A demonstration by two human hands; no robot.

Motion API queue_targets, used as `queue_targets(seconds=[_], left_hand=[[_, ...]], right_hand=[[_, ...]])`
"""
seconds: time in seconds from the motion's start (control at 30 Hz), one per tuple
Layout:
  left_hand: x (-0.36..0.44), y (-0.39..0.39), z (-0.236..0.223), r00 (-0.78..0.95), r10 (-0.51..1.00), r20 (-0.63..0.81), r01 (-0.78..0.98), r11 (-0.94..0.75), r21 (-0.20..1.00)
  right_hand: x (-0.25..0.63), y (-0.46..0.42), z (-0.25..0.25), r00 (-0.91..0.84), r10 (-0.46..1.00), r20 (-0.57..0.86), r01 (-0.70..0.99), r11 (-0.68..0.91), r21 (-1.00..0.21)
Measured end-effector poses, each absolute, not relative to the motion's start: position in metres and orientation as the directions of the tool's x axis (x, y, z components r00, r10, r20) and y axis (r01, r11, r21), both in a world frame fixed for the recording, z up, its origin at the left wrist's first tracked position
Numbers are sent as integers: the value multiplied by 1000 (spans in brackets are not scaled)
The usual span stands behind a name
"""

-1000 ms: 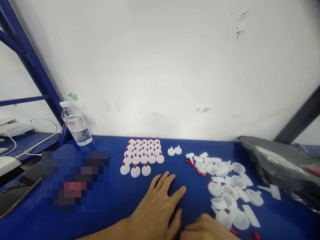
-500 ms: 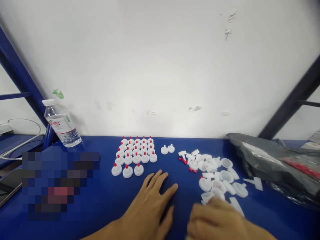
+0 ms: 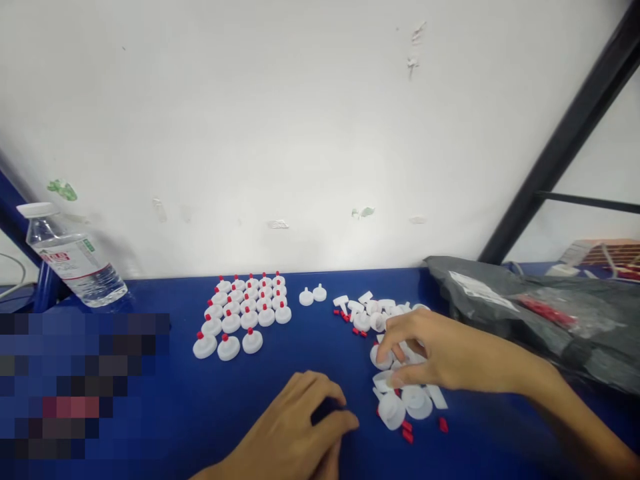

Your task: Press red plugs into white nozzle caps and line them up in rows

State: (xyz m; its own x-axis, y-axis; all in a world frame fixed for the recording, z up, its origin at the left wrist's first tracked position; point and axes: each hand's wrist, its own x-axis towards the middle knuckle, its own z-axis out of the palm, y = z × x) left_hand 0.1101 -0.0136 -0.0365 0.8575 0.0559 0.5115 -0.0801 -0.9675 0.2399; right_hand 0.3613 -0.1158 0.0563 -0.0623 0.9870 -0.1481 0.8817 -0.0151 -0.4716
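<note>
My right hand (image 3: pixel 430 350) reaches into the pile of loose white plastic pieces, its thumb and fingers apart around them. Under and beside it lie round white spouted caps (image 3: pixel 391 411), which partly overlap, and flat white T-shaped pieces (image 3: pixel 341 302). Several small red tips (image 3: pixel 407 432) are scattered at the pile's edges. To the left of the pile, my left hand (image 3: pixel 300 427) rests on the blue table with loosely bent fingers and nothing visible in them. Beyond it stand rows of white caps with red tips on their spouts (image 3: pixel 229 347).
Two white spouted caps without red tips (image 3: pixel 313 295) stand between the rows and the pile. A water bottle (image 3: pixel 75 257) leans at the left. A dark grey plastic bag (image 3: pixel 480 313) and a clear bag of red pieces (image 3: pixel 550 312) lie at the right.
My right hand has moved from the near edge up over the pile and its fingers have opened. My left hand has drawn nearer, its fingers more bent. The view has turned right.
</note>
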Motion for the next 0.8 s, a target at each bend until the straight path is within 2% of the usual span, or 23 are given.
queue_targets(seconds=[0.1, 0.23, 0.33, 0.43, 0.5, 0.67, 0.8], left_hand=[[115, -20, -43, 841, -57, 538, -166, -974, 156], [117, -20, -47, 849, -51, 526, -161, -973, 166], [116, -19, -50, 854, -31, 519, -154, -968, 196], [116, -18, -52, 865, 0, 502, -135, -963, 233], [116, -18, -50, 895, 29, 446, -95, -963, 252], [123, -24, -32, 982, 85, 168, 46, -974, 220], [128, -29, -24, 986, 94, 137, 62, -973, 221]], right_hand=[[359, -115, 54, -86, 979, -186, 884, -11, -467], [355, -113, 51, -93, 981, -171, 884, 2, -468], [352, -113, 54, -93, 992, -84, 871, 40, -489], [348, -115, 59, -61, 998, 20, 824, 62, -563], [345, -117, 60, -77, 997, 12, 775, 67, -628], [337, -120, 59, -172, 985, 7, 674, 123, -728], [331, -122, 60, -184, 983, 2, 674, 128, -727]])
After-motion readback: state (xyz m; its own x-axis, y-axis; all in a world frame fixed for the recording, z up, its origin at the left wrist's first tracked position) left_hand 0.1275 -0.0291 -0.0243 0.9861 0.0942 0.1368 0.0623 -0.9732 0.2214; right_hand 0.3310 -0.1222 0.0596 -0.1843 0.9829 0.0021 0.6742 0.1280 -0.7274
